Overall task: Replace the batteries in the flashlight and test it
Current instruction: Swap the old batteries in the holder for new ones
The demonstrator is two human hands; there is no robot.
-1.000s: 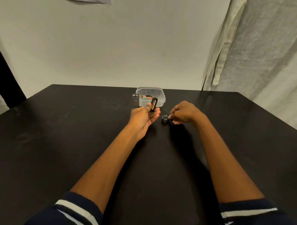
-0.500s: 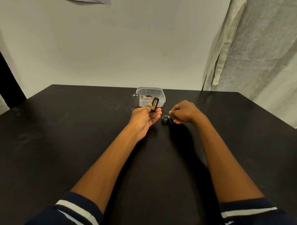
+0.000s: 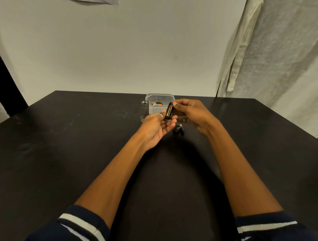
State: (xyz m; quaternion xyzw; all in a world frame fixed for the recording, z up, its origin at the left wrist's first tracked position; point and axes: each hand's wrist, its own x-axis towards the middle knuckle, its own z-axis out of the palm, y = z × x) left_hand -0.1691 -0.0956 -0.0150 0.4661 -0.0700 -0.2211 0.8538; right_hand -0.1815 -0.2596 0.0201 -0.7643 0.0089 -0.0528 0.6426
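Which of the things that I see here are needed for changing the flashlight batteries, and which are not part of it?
For the job: battery holder, held by left hand and right hand; flashlight tube; end cap; loose battery beside it; clear box of batteries.
Not part of it: curtain; sheet on the wall.

we can read no text, brand or number anywhere. the batteries [image 3: 157, 103] in the box [image 3: 160, 94] wear orange and black wrappers, but any print on them is too small to make out. the same goes for the orange strip showing in the holder [image 3: 169, 111]. the edge of paper [image 3: 96, 1] on the wall shows no writing.
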